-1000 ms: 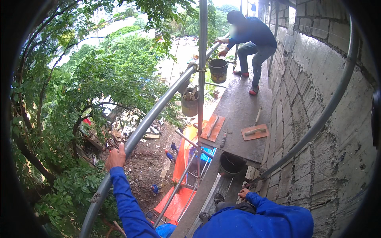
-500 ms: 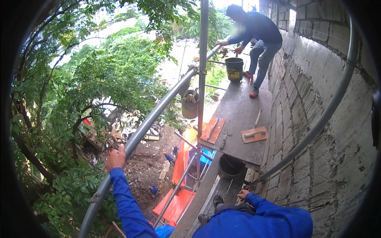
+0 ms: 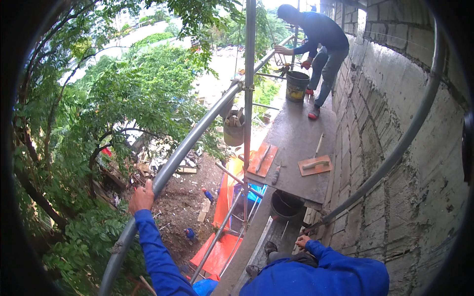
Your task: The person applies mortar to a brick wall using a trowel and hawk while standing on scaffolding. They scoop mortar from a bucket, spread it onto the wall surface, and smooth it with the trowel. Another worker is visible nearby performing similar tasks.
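Observation:
My left hand (image 3: 142, 198) is wrapped round the grey metal pipe rail (image 3: 183, 150) on the open side of the scaffold. Low in front of my body, near the wall, my right hand (image 3: 302, 241) has its fingers curled; what they hold, if anything, is too small to make out. Ahead of it, a black bucket (image 3: 285, 209) stands beside the raised plank's near end. Two orange plastering floats, one on the left (image 3: 263, 160) and one on the right (image 3: 315, 166), lie on the platform board (image 3: 301, 133). A small handled tool (image 3: 276, 176) rests between them.
A co-worker (image 3: 323, 34) bends at the platform's far end beside a dark bucket (image 3: 296, 89). Another bucket (image 3: 233, 134) hangs by the upright pole (image 3: 248, 64). A block wall (image 3: 390, 118) borders the right, with a pipe along it. Ground lies far below on the left.
The co-worker's lower hand has left the bucket's handle and now holds a metal hook-like piece above it. That bucket sits slightly farther right. My hands stay in place.

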Action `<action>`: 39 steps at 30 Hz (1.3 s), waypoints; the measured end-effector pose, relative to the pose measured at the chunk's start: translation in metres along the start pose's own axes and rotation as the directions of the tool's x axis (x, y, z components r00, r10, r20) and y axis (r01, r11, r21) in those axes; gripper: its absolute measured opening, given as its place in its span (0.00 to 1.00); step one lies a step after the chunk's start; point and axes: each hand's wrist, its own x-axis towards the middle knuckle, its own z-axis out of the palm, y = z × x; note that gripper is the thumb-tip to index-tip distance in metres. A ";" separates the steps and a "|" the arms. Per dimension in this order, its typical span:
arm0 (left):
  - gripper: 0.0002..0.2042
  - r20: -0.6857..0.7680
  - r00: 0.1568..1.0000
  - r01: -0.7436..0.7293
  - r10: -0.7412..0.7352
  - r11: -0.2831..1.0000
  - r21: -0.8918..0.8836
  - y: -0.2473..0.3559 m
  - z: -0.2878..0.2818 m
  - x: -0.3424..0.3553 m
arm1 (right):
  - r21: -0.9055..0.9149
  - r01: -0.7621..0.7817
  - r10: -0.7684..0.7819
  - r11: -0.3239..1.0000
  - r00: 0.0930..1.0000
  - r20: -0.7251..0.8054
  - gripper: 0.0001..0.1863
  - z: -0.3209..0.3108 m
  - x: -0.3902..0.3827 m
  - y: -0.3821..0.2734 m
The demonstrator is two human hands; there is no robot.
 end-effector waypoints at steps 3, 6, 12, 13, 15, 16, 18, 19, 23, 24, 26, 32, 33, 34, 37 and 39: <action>0.36 0.013 1.000 0.004 -0.004 1.000 0.001 0.002 -0.002 0.001 | 0.024 0.067 -0.066 0.997 0.997 -0.050 0.21 -0.002 0.003 0.013; 0.35 0.003 1.000 -0.004 0.004 1.000 -0.026 0.001 0.003 0.008 | -0.306 0.253 -0.299 0.918 0.947 -0.115 0.20 -0.009 0.051 0.051; 0.39 0.060 0.998 0.006 -0.008 1.000 0.026 -0.006 0.016 0.017 | 0.130 0.131 -0.124 0.983 0.990 -0.064 0.21 -0.020 0.033 0.063; 0.40 0.121 0.991 0.045 -0.051 0.997 0.057 -0.010 0.007 0.013 | 0.149 0.044 -0.040 0.988 0.999 -0.034 0.20 -0.015 0.023 0.043; 0.40 0.117 0.993 0.029 -0.032 0.999 0.028 -0.016 0.014 0.021 | 0.171 0.047 -0.042 0.984 0.999 -0.032 0.20 -0.025 0.021 0.036; 0.40 0.113 0.993 0.021 -0.023 1.000 0.019 -0.020 0.016 0.026 | 0.184 0.047 -0.043 0.982 0.999 -0.026 0.20 -0.027 0.020 0.034; 0.37 0.123 0.992 -0.021 0.028 0.998 -0.055 -0.021 0.027 0.037 | 0.147 0.072 -0.065 0.987 0.997 -0.047 0.17 -0.041 0.036 0.045; 0.37 0.125 0.991 -0.029 0.044 0.992 -0.125 -0.013 0.024 0.032 | 0.097 0.094 -0.089 0.991 0.995 -0.053 0.16 -0.048 0.044 0.046; 0.33 0.062 0.998 -0.024 0.032 0.991 -0.129 -0.015 0.023 0.031 | -0.072 0.150 -0.154 0.986 0.986 -0.063 0.20 -0.068 0.086 0.019; 0.32 0.017 0.999 -0.026 0.027 0.995 -0.101 -0.029 0.021 0.031 | -0.126 0.153 -0.159 0.980 0.986 -0.044 0.21 -0.074 0.093 -0.003; 0.30 -0.056 0.998 -0.011 0.005 0.995 -0.098 0.012 0.040 0.029 | -0.030 0.196 -0.197 0.980 0.978 -0.066 0.24 -0.113 0.129 0.022; 0.26 -0.303 0.953 0.023 -0.011 0.999 0.036 0.061 0.045 0.033 | -0.232 0.117 -0.113 0.966 0.993 0.030 0.24 -0.192 0.208 -0.033; 0.27 -0.282 0.956 0.098 -0.083 0.994 0.040 0.077 0.046 0.031 | -0.219 0.103 -0.102 0.970 0.995 0.013 0.24 -0.201 0.218 -0.044; 0.28 -0.259 0.953 0.170 -0.153 0.985 0.043 0.095 0.046 0.027 | -0.205 0.088 -0.091 0.975 0.996 -0.006 0.24 -0.207 0.223 -0.053; 0.33 -0.311 0.897 0.303 -0.313 0.949 -0.081 0.096 0.052 0.031 | -0.181 0.144 -0.147 0.973 0.989 -0.004 0.24 -0.232 0.244 -0.101; 0.38 -0.352 0.884 0.270 -0.308 0.950 -0.153 0.079 0.061 0.043 | -0.165 0.193 -0.198 0.967 0.980 -0.014 0.24 -0.248 0.249 -0.121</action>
